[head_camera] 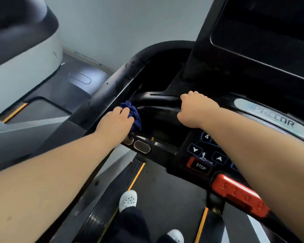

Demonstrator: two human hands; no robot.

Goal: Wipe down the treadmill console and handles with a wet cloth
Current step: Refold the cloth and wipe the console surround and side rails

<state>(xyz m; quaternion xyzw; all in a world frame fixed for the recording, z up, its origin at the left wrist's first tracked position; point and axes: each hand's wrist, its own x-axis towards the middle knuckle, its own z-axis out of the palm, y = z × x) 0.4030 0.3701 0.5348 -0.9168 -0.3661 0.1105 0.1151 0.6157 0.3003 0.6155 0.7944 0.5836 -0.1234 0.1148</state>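
My left hand (pixel 115 121) presses a bunched dark blue cloth (pixel 134 114) against the inner side of the black left handrail (pixel 111 81), just above two metal pulse sensors (pixel 141 146). My right hand (pixel 196 109) curls over the black front handlebar (pixel 158 100) beside the console (pixel 207 155), with its fingers closed around the bar. The console keypad shows arrow keys and a STOP button (pixel 200 167). A dark screen (pixel 263 28) rises at the upper right.
A red emergency stop tab (pixel 239 195) hangs below the console. My white shoes (pixel 128 199) stand on the treadmill belt (pixel 168 195) with yellow-edged side rails. Another grey treadmill (pixel 25 55) stands to the left, against a pale wall (pixel 121 20).
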